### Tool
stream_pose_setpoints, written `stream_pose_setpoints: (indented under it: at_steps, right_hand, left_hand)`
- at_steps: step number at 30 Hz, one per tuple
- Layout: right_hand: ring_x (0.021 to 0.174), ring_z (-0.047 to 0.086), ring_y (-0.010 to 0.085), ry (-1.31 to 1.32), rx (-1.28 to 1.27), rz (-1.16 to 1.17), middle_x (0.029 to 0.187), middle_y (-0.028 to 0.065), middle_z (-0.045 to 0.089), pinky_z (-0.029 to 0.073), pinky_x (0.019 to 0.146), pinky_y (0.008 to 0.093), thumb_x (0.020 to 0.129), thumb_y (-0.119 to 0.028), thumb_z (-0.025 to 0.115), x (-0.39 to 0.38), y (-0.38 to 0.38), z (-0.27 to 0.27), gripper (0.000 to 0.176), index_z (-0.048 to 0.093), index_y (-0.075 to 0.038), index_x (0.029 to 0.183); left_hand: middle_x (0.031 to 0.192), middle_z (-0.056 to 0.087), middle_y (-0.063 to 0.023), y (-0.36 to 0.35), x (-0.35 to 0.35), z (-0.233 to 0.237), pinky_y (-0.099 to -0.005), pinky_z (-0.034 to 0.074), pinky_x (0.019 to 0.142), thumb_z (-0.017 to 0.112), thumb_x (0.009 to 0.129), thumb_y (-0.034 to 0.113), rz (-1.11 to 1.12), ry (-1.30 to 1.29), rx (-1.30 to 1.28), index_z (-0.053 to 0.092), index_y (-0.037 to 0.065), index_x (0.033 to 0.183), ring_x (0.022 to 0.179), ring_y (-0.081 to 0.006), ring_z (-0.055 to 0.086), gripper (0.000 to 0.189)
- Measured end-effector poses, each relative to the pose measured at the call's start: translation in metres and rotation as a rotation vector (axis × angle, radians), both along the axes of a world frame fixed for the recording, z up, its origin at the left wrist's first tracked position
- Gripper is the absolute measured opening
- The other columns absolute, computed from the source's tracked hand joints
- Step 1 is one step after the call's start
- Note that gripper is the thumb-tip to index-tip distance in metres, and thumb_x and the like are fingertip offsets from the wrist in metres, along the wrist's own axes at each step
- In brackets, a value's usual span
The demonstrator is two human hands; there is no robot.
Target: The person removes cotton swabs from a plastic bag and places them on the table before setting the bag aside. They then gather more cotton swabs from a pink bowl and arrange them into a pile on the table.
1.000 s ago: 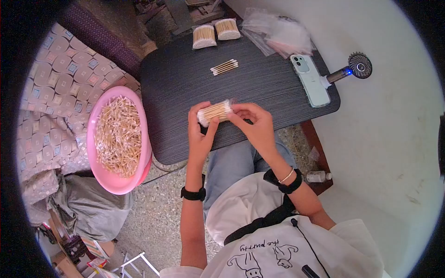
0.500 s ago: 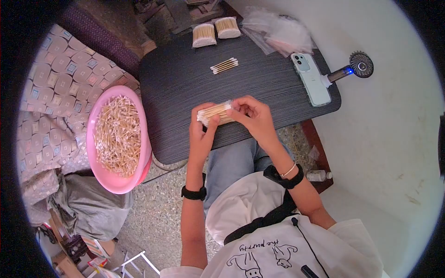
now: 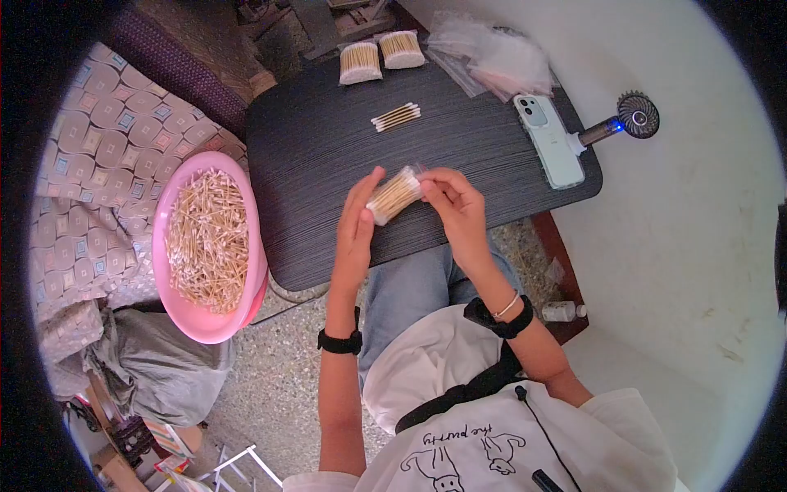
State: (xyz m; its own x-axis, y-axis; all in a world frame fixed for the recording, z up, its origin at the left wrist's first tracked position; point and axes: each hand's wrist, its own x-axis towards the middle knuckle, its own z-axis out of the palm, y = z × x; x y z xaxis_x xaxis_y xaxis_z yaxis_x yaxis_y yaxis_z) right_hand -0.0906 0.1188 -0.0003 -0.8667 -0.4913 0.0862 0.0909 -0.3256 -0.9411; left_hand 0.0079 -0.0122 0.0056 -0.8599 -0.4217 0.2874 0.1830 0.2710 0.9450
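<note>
Over the near part of the dark table, a clear bag of cotton swabs (image 3: 395, 195) is held at a tilt, its right end higher. My right hand (image 3: 459, 213) pinches the loose plastic at that right end between thumb and fingers. Against the lower left end rests my left hand (image 3: 354, 238), its fingers stretched out and apart from the thumb rather than wrapped round the bag. Several loose cotton swabs (image 3: 396, 117) lie in a small row farther up the table.
Two filled swab packs (image 3: 361, 63) stand at the table's (image 3: 311, 164) far edge. Clear plastic bags (image 3: 508, 61) are heaped at the far right, above a phone (image 3: 548, 148) and a small fan (image 3: 637, 115). To the left sits a pink basin (image 3: 160, 246) full of swabs.
The bag has turned steeper, its right end rising. My left fingers have loosened and straightened from around it, while my right hand keeps hold at the right end.
</note>
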Motion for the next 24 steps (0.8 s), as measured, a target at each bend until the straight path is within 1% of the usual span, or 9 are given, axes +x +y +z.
stream_pose_setpoints:
  at_steps: [2,5,8,10,14,17,19,20,24]
  right_hand:
    - [0.093,0.056,0.0100,-0.039,-0.029,0.018,0.104,0.0045,0.056,0.046,0.081,0.0226,0.087,-0.003,0.059,-0.002,0.000,-0.001,0.017,0.058,-0.002,0.103]
    - [0.098,0.054,0.0106,-0.076,-0.057,0.044,0.108,0.0048,0.055,0.045,0.087,0.0238,0.087,-0.002,0.058,-0.006,-0.002,-0.003,0.022,0.055,-0.002,0.109]
    - [0.103,0.053,0.0125,-0.150,-0.102,0.038,0.111,0.0059,0.055,0.043,0.092,0.0258,0.087,-0.003,0.059,0.000,-0.005,0.012,0.032,0.050,-0.002,0.117]
    - [0.106,0.052,0.0142,-0.170,-0.136,-0.020,0.114,0.0071,0.054,0.042,0.095,0.0274,0.086,-0.003,0.060,0.006,-0.009,0.019,0.038,0.047,-0.001,0.122]
    - [0.110,0.051,0.0156,-0.165,-0.122,0.186,0.119,0.0101,0.054,0.041,0.096,0.0291,0.088,-0.006,0.057,-0.001,-0.007,0.011,0.040,0.046,0.001,0.126]
    - [0.113,0.051,0.0167,-0.165,-0.151,0.327,0.124,0.0116,0.051,0.040,0.098,0.0291,0.088,-0.003,0.056,-0.005,-0.004,0.012,0.042,0.044,0.003,0.128]
    - [0.113,0.050,0.0163,-0.112,-0.126,0.419,0.125,0.0119,0.052,0.040,0.097,0.0288,0.089,-0.004,0.055,-0.005,-0.003,0.016,0.044,0.042,0.004,0.130]
    - [0.112,0.051,0.0157,-0.116,-0.131,0.420,0.123,0.0117,0.053,0.041,0.096,0.0285,0.089,-0.004,0.056,-0.003,-0.004,0.017,0.044,0.043,0.004,0.129]
    - [0.107,0.053,0.0134,-0.091,-0.068,0.409,0.118,0.0103,0.056,0.043,0.092,0.0268,0.088,-0.006,0.058,0.003,-0.010,0.015,0.043,0.046,0.004,0.128]
  left_hand:
    - [0.130,0.051,-0.0133,0.000,0.003,-0.003,-0.0342,0.035,0.101,0.054,0.091,0.025,-0.058,-0.026,0.081,0.051,0.005,0.128,0.120,-0.0230,0.048,0.042]
    - [0.130,0.052,-0.0137,0.000,0.004,-0.005,-0.0345,0.036,0.100,0.059,0.087,0.021,-0.085,-0.069,0.093,0.053,0.005,0.126,0.122,-0.0215,0.047,0.042]
    - [0.129,0.052,-0.0128,-0.001,0.001,-0.002,-0.0342,0.039,0.097,0.066,0.081,0.019,-0.026,-0.014,-0.102,0.051,0.005,0.127,0.120,-0.0219,0.048,0.049]
    - [0.128,0.051,-0.0127,0.006,-0.001,0.008,-0.0338,0.039,0.097,0.069,0.079,0.018,0.002,0.010,-0.032,0.051,0.005,0.127,0.119,-0.0221,0.048,0.052]
    - [0.127,0.049,-0.0125,-0.002,0.002,-0.006,-0.0332,0.039,0.098,0.072,0.076,0.017,-0.039,0.041,0.119,0.048,0.004,0.128,0.119,-0.0225,0.047,0.059]
    - [0.127,0.048,-0.0115,0.012,-0.003,0.007,-0.0321,0.039,0.097,0.071,0.077,0.013,0.089,0.108,0.240,0.044,0.002,0.129,0.118,-0.0211,0.047,0.059]
    - [0.126,0.048,-0.0100,0.004,0.001,-0.005,-0.0311,0.040,0.096,0.071,0.077,0.011,0.038,0.005,0.296,0.042,0.000,0.130,0.117,-0.0202,0.047,0.061]
    - [0.125,0.048,-0.0093,0.000,0.002,-0.008,-0.0306,0.040,0.096,0.071,0.077,0.010,0.012,-0.047,0.323,0.041,0.000,0.131,0.116,-0.0198,0.048,0.063]
    - [0.124,0.050,-0.0094,0.001,0.003,-0.007,-0.0304,0.039,0.097,0.070,0.078,0.007,0.000,0.004,0.243,0.042,0.000,0.130,0.114,-0.0178,0.049,0.059]
